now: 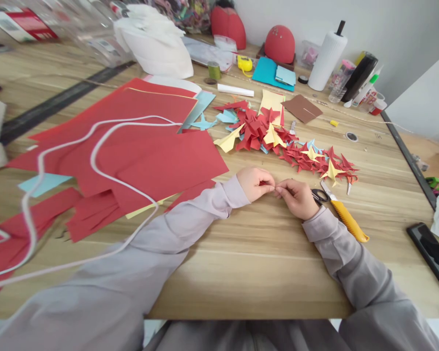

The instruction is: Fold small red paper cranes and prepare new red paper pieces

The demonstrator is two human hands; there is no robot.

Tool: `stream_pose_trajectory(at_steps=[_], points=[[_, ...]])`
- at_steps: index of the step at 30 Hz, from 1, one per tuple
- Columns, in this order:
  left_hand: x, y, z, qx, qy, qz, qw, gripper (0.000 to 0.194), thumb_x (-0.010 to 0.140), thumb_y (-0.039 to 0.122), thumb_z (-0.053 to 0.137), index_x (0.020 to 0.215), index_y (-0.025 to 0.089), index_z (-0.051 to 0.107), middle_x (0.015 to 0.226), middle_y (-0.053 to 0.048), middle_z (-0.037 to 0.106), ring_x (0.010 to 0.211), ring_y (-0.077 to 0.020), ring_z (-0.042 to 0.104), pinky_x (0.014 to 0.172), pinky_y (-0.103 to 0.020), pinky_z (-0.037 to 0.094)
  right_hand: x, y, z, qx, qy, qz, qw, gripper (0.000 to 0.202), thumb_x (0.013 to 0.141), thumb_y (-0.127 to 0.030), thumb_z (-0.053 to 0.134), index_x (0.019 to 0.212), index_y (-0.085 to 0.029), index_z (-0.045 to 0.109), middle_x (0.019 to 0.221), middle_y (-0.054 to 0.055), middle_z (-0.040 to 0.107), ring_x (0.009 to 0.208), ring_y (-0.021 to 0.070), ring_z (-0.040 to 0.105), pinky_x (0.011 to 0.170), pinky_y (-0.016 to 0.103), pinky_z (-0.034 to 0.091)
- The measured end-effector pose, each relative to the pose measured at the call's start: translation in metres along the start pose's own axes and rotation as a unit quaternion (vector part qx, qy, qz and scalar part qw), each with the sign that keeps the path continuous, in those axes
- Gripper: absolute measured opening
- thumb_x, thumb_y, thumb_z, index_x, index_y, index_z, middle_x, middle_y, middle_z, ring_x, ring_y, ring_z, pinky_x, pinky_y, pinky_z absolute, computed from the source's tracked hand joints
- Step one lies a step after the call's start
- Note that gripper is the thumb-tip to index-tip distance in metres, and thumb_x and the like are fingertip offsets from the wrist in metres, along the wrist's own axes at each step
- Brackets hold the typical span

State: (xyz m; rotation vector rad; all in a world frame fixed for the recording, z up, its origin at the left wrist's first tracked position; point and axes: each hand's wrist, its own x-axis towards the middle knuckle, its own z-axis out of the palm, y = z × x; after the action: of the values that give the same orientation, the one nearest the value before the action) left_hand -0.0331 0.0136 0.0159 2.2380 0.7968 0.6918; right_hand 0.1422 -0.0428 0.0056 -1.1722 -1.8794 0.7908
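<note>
My left hand (255, 184) is closed in a pinch above the table, and a sliver of red paper shows between its fingers. Fingertip to fingertip with it, my right hand (295, 197) also pinches; what lies in its tips is too small to make out. Just beyond both hands lies a heap of folded red paper cranes (254, 127), with some yellow and blue ones among them. Black-handled scissors (320, 196) lie partly behind my right hand. Beside my right wrist is a yellow-handled utility knife (349, 222).
Large red paper sheets (168, 163) cover the left side, with a white cable (97, 168) looped over them. Tissues (157, 46), a yellow tape measure (244, 63) and a white bottle (327, 61) stand at the back. A black phone (431, 258) lies at the right edge.
</note>
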Motion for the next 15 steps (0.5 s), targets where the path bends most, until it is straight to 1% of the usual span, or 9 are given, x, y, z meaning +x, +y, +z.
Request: stream_pose_trajectory(at_steps=[3,8,13,15], points=[[0.0008,-0.0036,-0.0002,-0.02,-0.001,-0.004,1.0,0.011,0.071,0.02,0.059,0.066,0.016,0.067,0.065,0.0,0.064,0.061,-0.0105,0.056,0.058,-0.021,0.04,0.0005,0.0008,0.0013,0.018,-0.003,-0.002,1.0,0.02,0.087,-0.029,0.047,0.082,-0.016,0.063,0.069,0.005,0.067,0.06,0.0131,0.063,0.059,0.026,0.052],[0.0019,-0.0057,-0.0014,-0.037,0.011,-0.012,0.999,0.011,0.07,0.02,0.058,0.064,0.016,0.066,0.065,0.0,0.065,0.063,-0.0108,0.056,0.06,-0.021,0.041,-0.0001,0.0064,0.0021,0.067,0.001,0.015,0.998,0.024,0.087,-0.035,0.047,0.091,-0.017,0.062,0.073,0.006,0.068,0.064,0.0139,0.064,0.065,0.03,0.054],[0.002,-0.0005,-0.0071,-0.046,0.015,-0.031,0.998,0.011,0.069,0.019,0.058,0.062,0.015,0.065,0.062,0.0,0.064,0.061,-0.0108,0.056,0.06,-0.021,0.041,-0.0003,0.0097,0.0008,0.153,0.017,0.052,0.987,0.027,0.083,-0.042,0.052,0.09,-0.018,0.063,0.075,0.004,0.068,0.066,0.0148,0.064,0.067,0.032,0.054],[0.0015,0.0018,-0.0084,-0.047,0.013,-0.032,0.998,0.011,0.069,0.02,0.058,0.063,0.015,0.065,0.062,0.0,0.064,0.06,-0.0107,0.056,0.06,-0.021,0.041,-0.0003,0.0087,0.0006,0.172,0.019,0.06,0.983,0.027,0.082,-0.044,0.054,0.089,-0.019,0.063,0.074,0.004,0.068,0.067,0.015,0.064,0.067,0.032,0.054]])
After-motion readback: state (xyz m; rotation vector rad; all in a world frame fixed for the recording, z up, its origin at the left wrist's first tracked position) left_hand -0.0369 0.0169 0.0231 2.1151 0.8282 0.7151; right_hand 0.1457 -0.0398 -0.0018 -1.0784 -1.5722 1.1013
